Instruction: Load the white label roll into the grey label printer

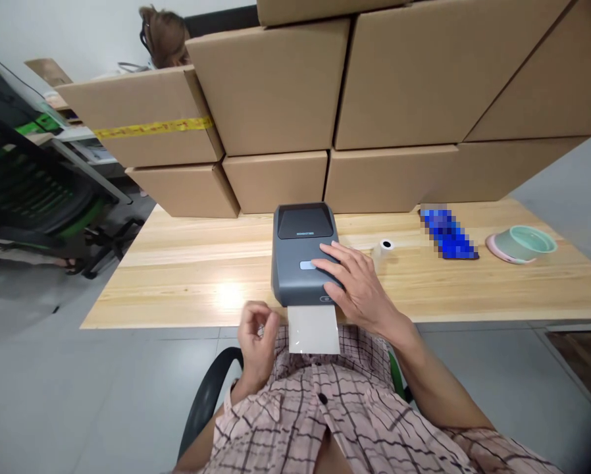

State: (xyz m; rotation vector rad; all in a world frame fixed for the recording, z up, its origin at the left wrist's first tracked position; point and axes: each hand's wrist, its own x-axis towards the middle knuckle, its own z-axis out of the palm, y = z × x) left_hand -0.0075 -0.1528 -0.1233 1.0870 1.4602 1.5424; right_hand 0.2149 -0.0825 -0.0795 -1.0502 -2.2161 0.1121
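Observation:
A dark grey label printer (295,280) stands near the front edge of the wooden table, with a blank white label sheet (314,330) hanging out of its front slot. My right hand (357,286) lies on the printer's right side, fingers spread, one fingertip at the light button on top. To the left of the sheet, at the table's edge, my left hand (258,339) has its fingers curled in beside the thumb, not touching the sheet; nothing shows in it. Right of the printer is a small white roll (385,246) with a dark core.
Stacked cardboard boxes (270,92) line the back of the wooden table (191,289). A phone with a blurred blue screen (448,234) and a green round bowl (530,243) are on the right. A person's head shows behind the boxes; a black chair (33,184) stands left.

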